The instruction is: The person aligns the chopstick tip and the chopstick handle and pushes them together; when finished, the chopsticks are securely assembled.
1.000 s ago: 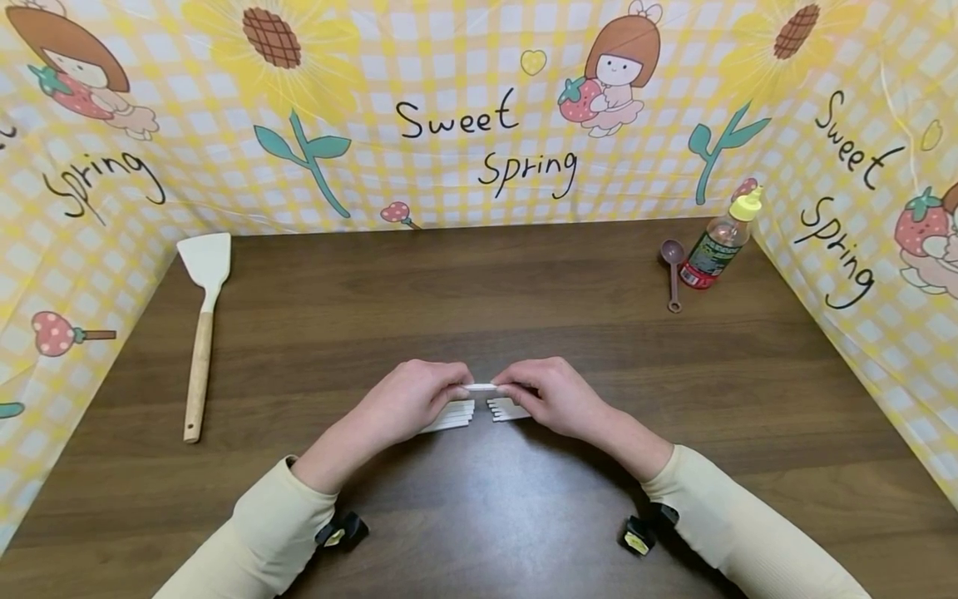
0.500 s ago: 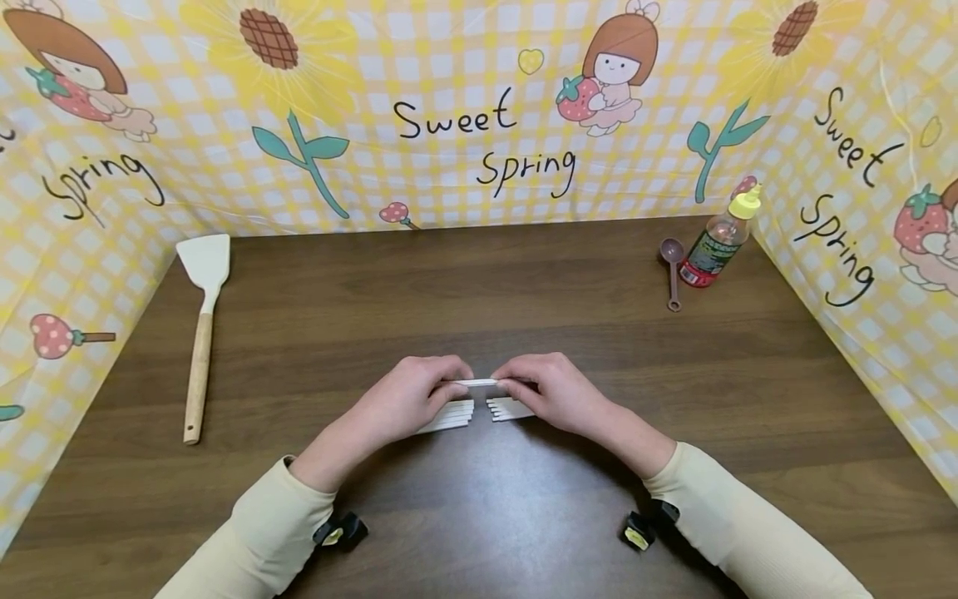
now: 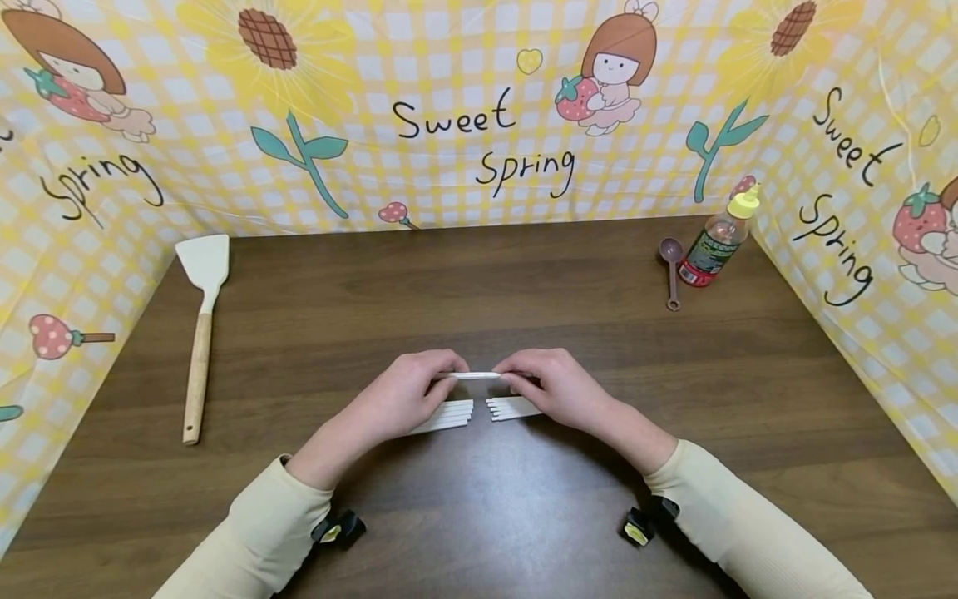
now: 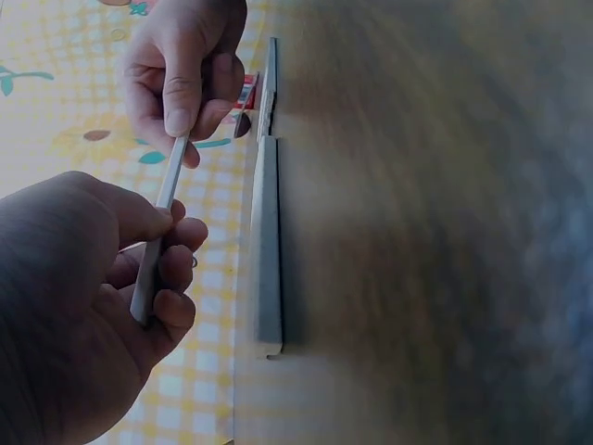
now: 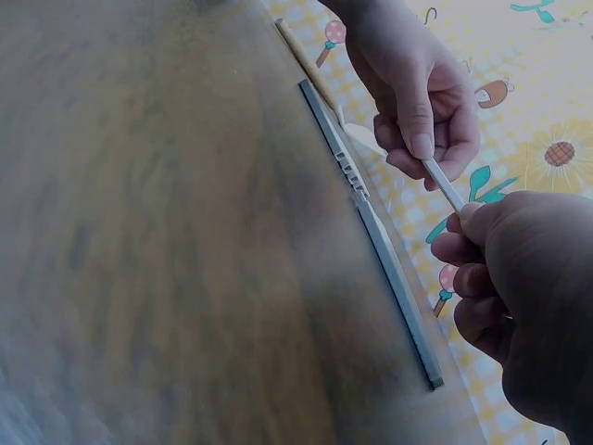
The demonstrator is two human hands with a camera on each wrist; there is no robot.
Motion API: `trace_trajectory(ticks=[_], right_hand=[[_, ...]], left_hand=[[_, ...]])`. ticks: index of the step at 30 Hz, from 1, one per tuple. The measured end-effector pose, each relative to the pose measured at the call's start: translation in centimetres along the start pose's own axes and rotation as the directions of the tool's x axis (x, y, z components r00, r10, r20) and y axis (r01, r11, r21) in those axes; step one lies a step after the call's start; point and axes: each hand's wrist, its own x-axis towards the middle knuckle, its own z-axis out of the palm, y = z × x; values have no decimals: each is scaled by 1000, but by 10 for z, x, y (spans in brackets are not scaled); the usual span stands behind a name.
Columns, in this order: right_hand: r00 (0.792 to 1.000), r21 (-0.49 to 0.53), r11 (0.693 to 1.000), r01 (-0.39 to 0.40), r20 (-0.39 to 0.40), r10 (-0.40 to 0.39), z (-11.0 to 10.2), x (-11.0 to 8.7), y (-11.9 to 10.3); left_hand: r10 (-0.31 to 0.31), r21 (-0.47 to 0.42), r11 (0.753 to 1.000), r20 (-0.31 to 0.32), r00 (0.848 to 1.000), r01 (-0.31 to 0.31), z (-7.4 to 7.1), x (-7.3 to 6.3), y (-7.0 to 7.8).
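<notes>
Between my hands stretches a thin white stick (image 3: 476,375), lifted above the table. Its left part is pinched by the thumb and fingers of my left hand (image 3: 410,389). My right hand (image 3: 560,387) pinches the other end; in the left wrist view the stick (image 4: 169,190) runs on past the left thumb into the palm side. Just below the hands, two rows of similar white sticks lie on the table. The left row (image 3: 447,416) and the right row (image 3: 515,408) are parted by a small gap, their outer ends partly hidden by the hands.
A white spatula (image 3: 200,333) with a wooden handle lies at the left. Toward the back right stand a bottle (image 3: 713,249) with a yellow cap and, beside it, a purple measuring spoon (image 3: 672,270). Patterned cloth (image 3: 449,183) walls off the brown table's back and sides.
Both hands have moved slightly away from the body with the stick between them. More of the two rows shows below, and the visible stretch of stick between the hands is longer.
</notes>
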Motion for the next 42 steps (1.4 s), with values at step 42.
trace_trajectory(ticks=[42], right_hand=[[934,38,999,-22,-355,34,-4,1,5]], left_hand=[[-265,24,963,-69,962,268,-18,-2,-38]])
